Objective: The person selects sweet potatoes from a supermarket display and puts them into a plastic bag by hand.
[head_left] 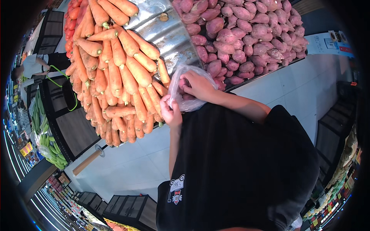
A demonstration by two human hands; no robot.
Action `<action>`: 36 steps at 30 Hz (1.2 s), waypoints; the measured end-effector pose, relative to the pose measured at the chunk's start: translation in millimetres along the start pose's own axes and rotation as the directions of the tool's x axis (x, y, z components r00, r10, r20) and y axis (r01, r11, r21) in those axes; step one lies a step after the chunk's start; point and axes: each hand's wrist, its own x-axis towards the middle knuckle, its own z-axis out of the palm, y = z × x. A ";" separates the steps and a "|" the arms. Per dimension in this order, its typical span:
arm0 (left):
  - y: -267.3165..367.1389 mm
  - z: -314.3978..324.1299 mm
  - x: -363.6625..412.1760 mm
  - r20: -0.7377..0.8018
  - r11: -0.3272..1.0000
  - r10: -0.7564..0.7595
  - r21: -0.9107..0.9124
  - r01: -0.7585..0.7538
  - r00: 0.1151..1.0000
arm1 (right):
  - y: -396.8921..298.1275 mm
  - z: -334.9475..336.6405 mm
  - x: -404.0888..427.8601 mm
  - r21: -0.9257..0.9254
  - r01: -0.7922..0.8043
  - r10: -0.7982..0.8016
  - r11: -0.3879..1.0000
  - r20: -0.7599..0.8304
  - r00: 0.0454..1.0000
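Note:
A thin translucent plastic bag (pixel 192 107) hangs open in front of my chest, between the carrots and the sweet potatoes. My left hand (pixel 171 113) pinches its left rim between thumb and fingers. Inside the mouth of the bag, my right hand (pixel 200 86) has its fingers curled around a purple-skinned sweet potato (pixel 182 83). Below those fingers another sweet potato (pixel 188 97) shows in the bag; the bag's lower part is hard to make out. A large heap of sweet potatoes (pixel 245 43) lies just beyond my right hand.
Piled carrots (pixel 127 78) lie beside my left hand, with tomatoes (pixel 72 21) behind them. A ridged metal display surface (pixel 162 31) separates carrots from sweet potatoes. A person (pixel 36 65) stands at far left near a green-handled basket (pixel 69 93). A roll on a post (pixel 86 161) stands lower left.

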 end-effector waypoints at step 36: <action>-8.4 -6.1 -5.1 -0.014 0.998 -0.042 0.051 0.042 0.999 | 37.3 -269.0 86.2 -0.680 -0.428 -0.373 0.595 -0.706 0.602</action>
